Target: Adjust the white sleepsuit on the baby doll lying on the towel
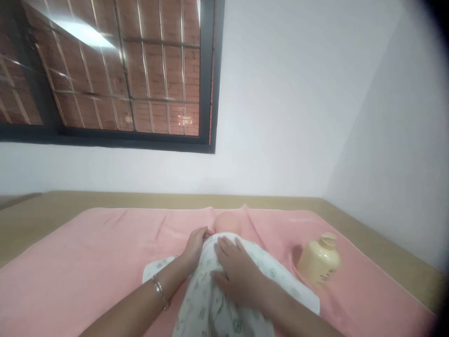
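Note:
A white cloth (199,285) with a green print lies draped over something in front of me, its side corners spread out on the pink sheet. Past its upper edge a smooth, round, pinkish form (228,222) shows, like the top of a doll's head; the rest is covered. My left hand (196,244), below a silver bracelet, has its fingers bent at the cloth's upper left edge beside the round form; the fingertips are partly hidden. Flat on top of the cloth rests my right hand (236,269), fingers stretched out and thumb apart.
A pale yellow bottle (319,262) with a wide cap stands tilted in view on the pink sheet (105,252), to the right. Beneath the sheet is a tan surface (168,200) meeting white walls. A dark-framed barred window (140,140) is at upper left.

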`<state>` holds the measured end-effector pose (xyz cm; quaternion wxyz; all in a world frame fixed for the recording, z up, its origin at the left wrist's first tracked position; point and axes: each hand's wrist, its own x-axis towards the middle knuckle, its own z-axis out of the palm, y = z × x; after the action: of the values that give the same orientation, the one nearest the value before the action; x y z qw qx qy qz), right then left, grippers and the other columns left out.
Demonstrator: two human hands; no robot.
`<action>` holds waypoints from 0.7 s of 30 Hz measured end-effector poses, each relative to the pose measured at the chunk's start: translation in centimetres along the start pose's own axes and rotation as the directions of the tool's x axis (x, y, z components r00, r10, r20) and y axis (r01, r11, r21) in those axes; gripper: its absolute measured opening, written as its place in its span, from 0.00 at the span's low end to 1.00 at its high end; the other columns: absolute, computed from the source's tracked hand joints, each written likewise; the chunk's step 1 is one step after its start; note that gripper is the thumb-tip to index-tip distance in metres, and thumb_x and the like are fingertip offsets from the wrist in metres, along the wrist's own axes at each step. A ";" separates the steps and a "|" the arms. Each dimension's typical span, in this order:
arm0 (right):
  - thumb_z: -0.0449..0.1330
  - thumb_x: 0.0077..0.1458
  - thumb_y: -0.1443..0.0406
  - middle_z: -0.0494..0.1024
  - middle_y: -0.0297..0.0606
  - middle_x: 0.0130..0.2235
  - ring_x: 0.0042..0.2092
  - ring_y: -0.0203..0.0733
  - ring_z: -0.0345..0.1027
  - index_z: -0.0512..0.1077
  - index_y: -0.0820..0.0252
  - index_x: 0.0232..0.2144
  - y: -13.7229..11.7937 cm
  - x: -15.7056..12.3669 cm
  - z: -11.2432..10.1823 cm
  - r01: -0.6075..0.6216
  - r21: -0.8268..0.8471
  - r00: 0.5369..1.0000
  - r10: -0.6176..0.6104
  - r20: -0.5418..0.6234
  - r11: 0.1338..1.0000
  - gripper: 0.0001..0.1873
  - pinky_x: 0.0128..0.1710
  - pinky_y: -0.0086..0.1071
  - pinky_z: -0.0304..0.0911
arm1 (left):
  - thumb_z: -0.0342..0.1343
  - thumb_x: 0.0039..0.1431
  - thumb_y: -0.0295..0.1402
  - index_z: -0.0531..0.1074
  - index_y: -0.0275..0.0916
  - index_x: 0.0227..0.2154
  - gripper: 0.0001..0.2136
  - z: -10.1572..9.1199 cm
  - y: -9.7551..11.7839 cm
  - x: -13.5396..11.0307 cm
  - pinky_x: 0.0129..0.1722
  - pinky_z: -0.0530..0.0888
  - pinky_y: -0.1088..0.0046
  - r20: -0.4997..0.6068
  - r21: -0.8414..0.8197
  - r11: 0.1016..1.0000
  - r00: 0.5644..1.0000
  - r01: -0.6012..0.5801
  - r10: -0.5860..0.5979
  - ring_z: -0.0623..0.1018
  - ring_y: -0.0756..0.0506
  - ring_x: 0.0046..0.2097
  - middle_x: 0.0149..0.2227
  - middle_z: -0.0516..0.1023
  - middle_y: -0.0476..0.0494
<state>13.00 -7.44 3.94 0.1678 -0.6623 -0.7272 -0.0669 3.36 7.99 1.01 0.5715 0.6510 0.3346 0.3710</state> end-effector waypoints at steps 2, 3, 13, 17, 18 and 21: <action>0.43 0.60 0.52 0.53 0.46 0.63 0.64 0.50 0.39 0.52 0.63 0.61 0.1 0.0 -0.9 0.024 0.001 0.999 -0.024 0.027 1.000 0.32 0.62 0.48 0.35 | 0.44 0.48 0.36 0.67 0.37 0.18 0.11 -0.1 0.2 0.1 0.34 0.67 0.71 0.009 0.100 0.992 0.997 -0.072 0.071 0.70 0.47 0.29 0.22 0.71 0.49; 0.43 0.60 0.51 0.52 0.46 0.63 0.64 0.49 0.38 0.52 0.64 0.62 0.0 0.1 -1.2 0.032 -0.004 0.999 -0.032 0.026 0.999 0.33 0.62 0.48 0.34 | 0.44 0.48 0.36 0.66 0.37 0.18 0.11 -0.1 0.3 0.1 0.34 0.67 0.71 0.014 0.132 0.986 0.995 -0.096 0.095 0.69 0.47 0.29 0.22 0.71 0.49; 0.46 0.59 0.54 0.52 0.48 0.63 0.63 0.51 0.40 0.53 0.65 0.61 -0.4 0.5 -0.1 0.072 0.016 0.996 -0.072 -0.053 0.997 0.32 0.61 0.48 0.35 | 0.47 0.46 0.35 0.66 0.37 0.18 0.09 0.2 1.3 -0.7 0.33 0.67 0.72 -0.062 0.040 0.998 0.997 -0.048 0.050 0.69 0.48 0.29 0.22 0.71 0.50; 0.45 0.59 0.51 0.51 0.49 0.63 0.64 0.55 0.40 0.53 0.66 0.61 -0.8 0.6 0.5 -0.055 0.029 0.998 0.055 0.001 0.998 0.34 0.61 0.48 0.37 | 0.51 0.47 0.36 0.69 0.36 0.22 0.08 -0.9 4.5 -1.8 0.36 0.68 0.72 -0.185 0.016 0.993 0.975 -0.120 0.121 0.73 0.47 0.33 0.28 0.75 0.46; 0.44 0.59 0.51 0.52 0.50 0.63 0.64 0.55 0.39 0.53 0.66 0.61 -0.9 0.5 0.6 -0.101 0.021 0.995 0.101 -0.001 0.995 0.34 0.61 0.47 0.37 | 0.51 0.47 0.36 0.70 0.36 0.24 0.08 -1.5 5.7 -2.4 0.38 0.68 0.71 -0.178 0.031 0.985 0.969 -0.170 0.173 0.73 0.46 0.35 0.30 0.76 0.46; 0.44 0.59 0.52 0.50 0.51 0.63 0.64 0.54 0.35 0.49 0.67 0.62 -1.6 0.3 0.5 -0.202 -0.026 0.978 0.201 -0.047 0.979 0.35 0.61 0.47 0.34 | 0.52 0.50 0.34 0.72 0.37 0.25 0.07 -3.7 9.4 -6.1 0.43 0.68 0.70 -0.120 0.063 0.950 0.942 -0.307 0.313 0.74 0.46 0.39 0.32 0.77 0.46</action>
<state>11.28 -7.19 3.73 0.1793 -0.7335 -0.6513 -0.0753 -2.78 3.45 9.98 0.4692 0.6823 0.2720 0.4902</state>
